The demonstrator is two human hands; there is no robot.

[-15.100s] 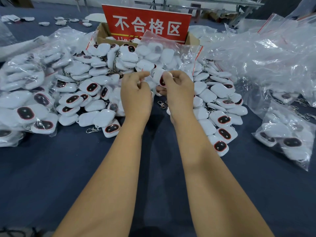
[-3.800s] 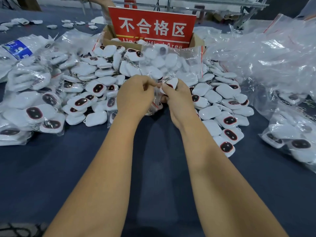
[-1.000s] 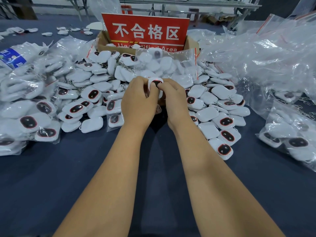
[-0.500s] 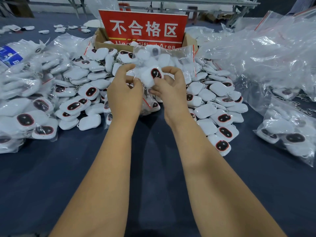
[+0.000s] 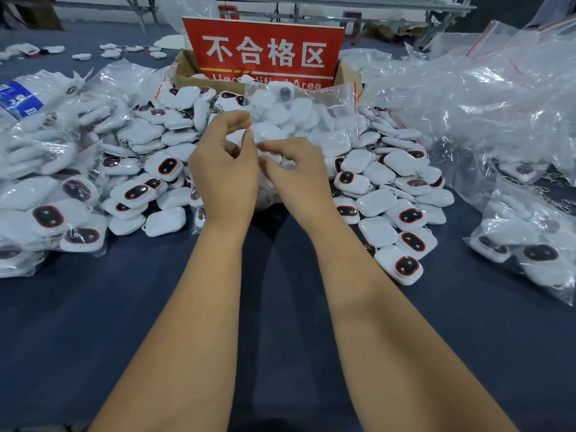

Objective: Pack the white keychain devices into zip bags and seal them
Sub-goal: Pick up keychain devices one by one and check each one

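White keychain devices (image 5: 386, 202) with dark oval faces ringed in red lie heaped across the dark blue tabletop (image 5: 93, 322) at the middle of the frame, with filled clear bags at the left and right edges. Half a second ago you held one device up between your fingertips; now it is out of sight, so it has likely dropped into the clear plastic zip bag with a red seal strip (image 5: 305, 120) standing just above your hands. That bag looks well filled, so sealing is probably near. Your left hand (image 5: 223, 173) is raised at the bag's left edge, thumb and forefinger curled as if pinching the film. Your right hand (image 5: 296, 173) sits just beside it, fingers bent; what it grips, I cannot tell.
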